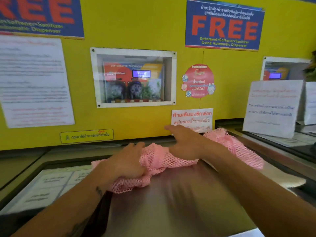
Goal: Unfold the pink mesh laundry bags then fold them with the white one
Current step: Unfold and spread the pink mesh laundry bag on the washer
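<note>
Pink mesh laundry bags point(159, 159) lie bunched in a crumpled band across the back of a steel machine top point(171, 202), from under my left wrist to the far right point(239, 147). My left hand point(126, 161) presses down on the left end, fingers curled into the mesh. Over the middle of the pile my right hand point(184, 142) hovers with fingers spread flat and pointing left; whether it touches the mesh is unclear. No white bag shows.
A yellow wall point(136, 31) with posters and a windowed dispenser point(133, 77) rises right behind the pile. A printed sheet under glass point(47, 183) covers the machine top at left. A standing paper notice point(271, 106) sits on the neighbouring machine at right.
</note>
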A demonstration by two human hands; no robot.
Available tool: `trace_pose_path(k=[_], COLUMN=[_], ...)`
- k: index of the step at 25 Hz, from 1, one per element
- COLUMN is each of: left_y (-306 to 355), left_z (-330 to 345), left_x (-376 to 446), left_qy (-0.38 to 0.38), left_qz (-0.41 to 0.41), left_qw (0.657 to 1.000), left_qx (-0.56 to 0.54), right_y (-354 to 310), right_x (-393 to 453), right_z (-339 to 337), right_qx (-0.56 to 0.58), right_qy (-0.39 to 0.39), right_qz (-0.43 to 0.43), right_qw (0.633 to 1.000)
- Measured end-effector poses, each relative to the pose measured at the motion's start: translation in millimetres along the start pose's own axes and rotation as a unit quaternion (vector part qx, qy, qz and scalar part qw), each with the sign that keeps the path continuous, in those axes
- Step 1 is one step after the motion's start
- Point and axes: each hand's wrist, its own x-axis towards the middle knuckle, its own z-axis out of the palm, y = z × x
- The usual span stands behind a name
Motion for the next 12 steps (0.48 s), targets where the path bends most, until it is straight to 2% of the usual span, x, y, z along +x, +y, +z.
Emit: trace_pose_path(k=[2, 4, 6, 8, 9, 12], left_y=[-12.5, -24.1, -40.0, -57.0, -65.5, -84.9], left_z=[-10.0, -16.8, -22.3, -29.3, -32.2, -35.3], left_x=[-5.3, -11.8, -15.8, -16.9, -16.5, -16.6], left_qy=[0.04, 0.087, 0.15, 0.223, 0.241, 0.294], left_qz=[0.01, 0.008, -0.011, -0.042, -0.065, -0.141], left_qw=[0.999, 0.994, 0.985, 0.974, 0.968, 0.942], left_qx=[-0.021, -0.061, -0.08, -0.024, 0.008, 0.08], right_y=[-13.0, -18.7, -24.1, -19.7, -13.3, 9.9], right_x=[20.6, 36.6, 52.9, 65.1, 68.4, 70.5], right_z=[25.3, 41.4, 43.4, 42.3, 42.0, 48.5], right_qx=[-0.027, -0.037, 0.067, 0.156, 0.151, 0.034], right_qy=[-0.085, -0.094, 0.023, 0.157, 0.179, 0.127], right_qz=[-0.018, -0.038, -0.064, -0.043, -0.028, 0.041], right_qw=[0.996, 0.994, 0.995, 0.974, 0.972, 0.99])
